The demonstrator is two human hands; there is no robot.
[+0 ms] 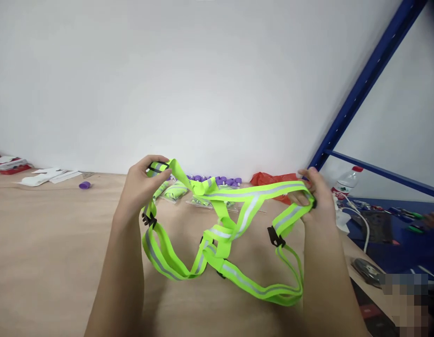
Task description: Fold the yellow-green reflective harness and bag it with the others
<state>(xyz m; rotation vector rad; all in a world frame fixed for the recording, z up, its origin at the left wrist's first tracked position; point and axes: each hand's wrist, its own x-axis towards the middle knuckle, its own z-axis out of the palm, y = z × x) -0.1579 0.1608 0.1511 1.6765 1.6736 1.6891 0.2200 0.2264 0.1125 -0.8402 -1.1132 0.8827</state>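
Observation:
A neon-yellow reflective harness [259, 193] with silver stripes hangs stretched between my two hands above the table. My left hand [141, 180] pinches one strap near a black slider. My right hand [318, 192] grips the opposite strap, its fingers curled around the band. Below my left hand dangles a black buckle [149, 219], and another black buckle [276, 237] hangs below my right hand. The straps cross in the middle, and the lower loops droop toward the tabletop.
Behind the harness lie plastic-bagged yellow bands [175, 192], several purple caps [229, 181] and a red bag [269, 179]. White paper pieces [45, 176] and a purple cap [84, 185] are at left. At right stand a bottle [348, 181], a blue metal frame [367, 68] and tools.

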